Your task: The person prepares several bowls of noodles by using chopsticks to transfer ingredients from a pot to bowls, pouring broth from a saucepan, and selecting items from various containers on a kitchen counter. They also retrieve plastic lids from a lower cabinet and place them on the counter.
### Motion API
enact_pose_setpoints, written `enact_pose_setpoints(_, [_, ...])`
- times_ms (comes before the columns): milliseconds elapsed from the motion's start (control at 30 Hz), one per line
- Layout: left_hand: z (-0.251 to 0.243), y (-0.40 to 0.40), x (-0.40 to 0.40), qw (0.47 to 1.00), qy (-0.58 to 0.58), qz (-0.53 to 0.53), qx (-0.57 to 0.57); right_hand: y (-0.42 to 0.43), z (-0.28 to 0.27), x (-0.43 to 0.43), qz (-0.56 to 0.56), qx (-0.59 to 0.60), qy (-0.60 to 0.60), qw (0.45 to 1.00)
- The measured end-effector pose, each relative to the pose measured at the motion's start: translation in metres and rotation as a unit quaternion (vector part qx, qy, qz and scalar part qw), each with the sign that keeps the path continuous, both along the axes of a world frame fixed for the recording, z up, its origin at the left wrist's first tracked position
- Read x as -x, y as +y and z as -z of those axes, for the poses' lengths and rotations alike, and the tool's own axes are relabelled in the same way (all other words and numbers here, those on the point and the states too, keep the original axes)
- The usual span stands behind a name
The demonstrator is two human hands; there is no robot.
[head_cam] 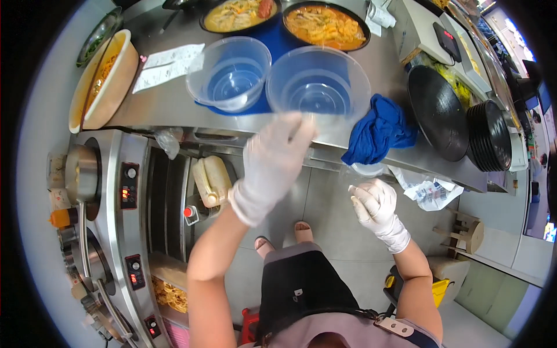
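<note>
Two clear plastic bowls, a left one [237, 89] and a right one [317, 93], stand side by side at the counter's front, partly over a blue cloth [275, 37]. My left hand [276, 165], in a white glove, is blurred before the right bowl's near rim; whether it touches the bowl or holds anything is unclear. My right hand [376, 204], gloved too, hangs below the counter edge with curled fingers and nothing visible in them. Just above it are a round translucent item [367, 168] and a crumpled blue cloth [380, 128] draped over the edge.
Behind the bowls sit two black bowls of food, one yellowish [239, 15], one orange-red [326, 26]. A receipt slip [167, 65] and a large cream tub [115, 82] lie left. Stacked black bowls [491, 135] stand right. Induction cookers [130, 187] with long-handled pots line the left side.
</note>
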State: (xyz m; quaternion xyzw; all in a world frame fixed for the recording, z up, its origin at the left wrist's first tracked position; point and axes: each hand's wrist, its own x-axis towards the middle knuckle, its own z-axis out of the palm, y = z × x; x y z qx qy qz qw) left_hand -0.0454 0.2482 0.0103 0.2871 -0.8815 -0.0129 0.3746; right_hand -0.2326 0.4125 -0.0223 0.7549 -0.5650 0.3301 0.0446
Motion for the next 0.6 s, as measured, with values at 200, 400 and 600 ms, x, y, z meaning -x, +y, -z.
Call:
enact_pose_setpoints(200, [0.032,-0.023,0.013,0.990,0.084,-0.068,0.091,0.006,0.126,0.006,0.061,-0.129,-0.001,0.990])
enact_pose_setpoints(400, [0.101,0.021,-0.060,0.945,0.325,0.001,-0.050,-0.077,0.238,0.043,0.263,-0.096,0.090,0.956])
enact_pose_setpoints(600, [0.221,0.046,-0.098,0.949,0.228,-0.048,-0.211,-0.113,0.284,0.071,0.254,-0.074,0.420,0.868])
